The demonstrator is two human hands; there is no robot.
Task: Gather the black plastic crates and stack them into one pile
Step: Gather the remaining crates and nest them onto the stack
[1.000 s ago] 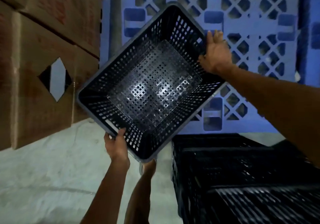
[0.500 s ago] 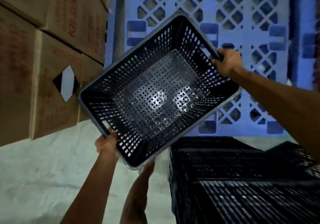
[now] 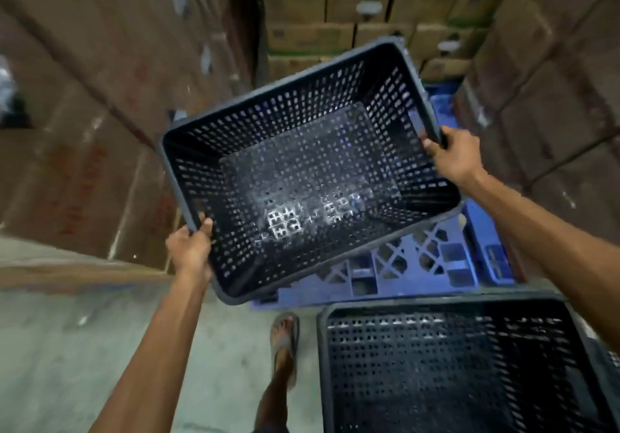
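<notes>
I hold a black perforated plastic crate (image 3: 302, 150) in the air, tilted with its open side toward me. My left hand (image 3: 191, 248) grips its near-left rim. My right hand (image 3: 453, 157) grips the rim on its right side. Below and to the right stands another black crate (image 3: 453, 365), open side up, with more black plastic beneath it at the right edge. The held crate is up and to the left of that crate, apart from it.
A blue plastic pallet (image 3: 419, 265) leans behind the crates. Stacks of brown cardboard boxes rise on the left (image 3: 84, 130), on the right (image 3: 553, 97) and at the back. My sandalled foot (image 3: 285, 338) stands on the grey concrete floor (image 3: 67, 348).
The held crate has swung rightward and flattened its tilt. My right hand now grips the right rim firmly. The view has lifted, showing the box stacks and the lower crate's open top.
</notes>
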